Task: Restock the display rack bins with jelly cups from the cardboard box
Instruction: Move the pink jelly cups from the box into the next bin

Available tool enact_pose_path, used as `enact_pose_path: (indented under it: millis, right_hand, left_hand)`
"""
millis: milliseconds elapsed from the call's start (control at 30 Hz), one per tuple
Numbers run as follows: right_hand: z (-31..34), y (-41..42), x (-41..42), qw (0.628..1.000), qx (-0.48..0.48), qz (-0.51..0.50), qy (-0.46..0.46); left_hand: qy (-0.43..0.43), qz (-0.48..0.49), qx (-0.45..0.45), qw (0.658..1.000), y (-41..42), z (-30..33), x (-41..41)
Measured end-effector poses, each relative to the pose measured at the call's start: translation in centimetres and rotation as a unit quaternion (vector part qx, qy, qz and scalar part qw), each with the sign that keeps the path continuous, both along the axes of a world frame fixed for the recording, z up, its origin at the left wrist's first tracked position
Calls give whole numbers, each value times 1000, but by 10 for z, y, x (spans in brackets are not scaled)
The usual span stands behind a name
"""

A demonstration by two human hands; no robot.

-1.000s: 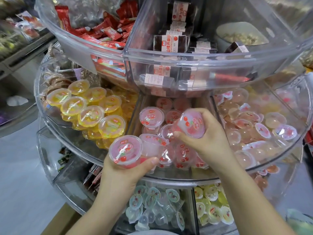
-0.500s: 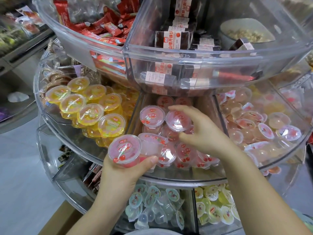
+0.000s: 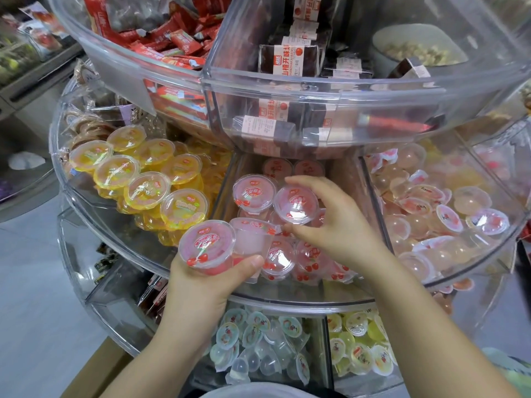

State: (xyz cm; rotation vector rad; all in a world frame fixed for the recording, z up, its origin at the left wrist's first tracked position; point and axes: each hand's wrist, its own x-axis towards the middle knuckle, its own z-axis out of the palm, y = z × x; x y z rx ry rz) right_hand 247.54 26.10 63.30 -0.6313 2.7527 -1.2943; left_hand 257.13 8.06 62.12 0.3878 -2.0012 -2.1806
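My left hand (image 3: 207, 285) grips pink jelly cups (image 3: 207, 245) at the front rim of the clear middle bin (image 3: 301, 300), one upright with a second behind it. My right hand (image 3: 336, 225) reaches into that bin, its fingers and thumb curled round a pink jelly cup (image 3: 296, 204) set on top of the pile beside another pink cup (image 3: 253, 192). Several more pink cups fill the bin below. A corner of the cardboard box (image 3: 100, 369) shows at the bottom left.
Yellow jelly cups (image 3: 149, 179) fill the bin to the left, pale mixed small cups (image 3: 442, 214) the bin to the right. The upper tier (image 3: 316, 90) overhangs with red wrappers and dark bars. Lower bins hold small clear cups (image 3: 258, 349) and yellow cups (image 3: 362, 349).
My right hand carried its pink cup from above the bin's front down and back onto the pile beside another cup. My left hand held its cups nearly still.
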Motion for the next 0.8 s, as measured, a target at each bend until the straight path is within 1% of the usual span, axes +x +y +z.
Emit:
enact_pose_path:
  millis: [100, 300, 433, 500, 567, 633, 667, 733, 767, 800]
  right_hand:
    - [-2, 1, -1, 1000, -4, -12, 1]
    - [-7, -2, 1, 1000, 19, 7, -13]
    - [1, 10, 6, 1000, 2, -15, -15]
    - [8, 17, 11, 1000, 4, -24, -2]
    - [15, 23, 20, 998, -21, -42, 36]
    - [18, 29, 31, 993, -84, -56, 66]
    - [19, 30, 36, 990, -121, -49, 47]
    - [19, 31, 47, 982, -181, 2, -55]
    - [17, 31, 51, 976, -192, 31, -100]
    - [15, 32, 55, 972, -192, 49, -125]
  left_hand:
    - [7, -5, -5, 1000, 1, 2, -1]
    - [15, -8, -10, 1000, 2, 4, -3]
    - [18, -13, -16, 1000, 2, 5, -2]
    - [14, -20, -22, 999, 1, 5, -2]
    - [11, -32, -35, 999, 1, 6, -2]
    - [12, -51, -43, 998, 5, 9, 0]
    - [13, -58, -43, 997, 7, 11, 1]
    - [20, -79, -45, 996, 15, 14, 1]
    - [25, -94, -47, 994, 20, 15, 1]
    - [26, -109, -48, 993, 26, 15, 1]
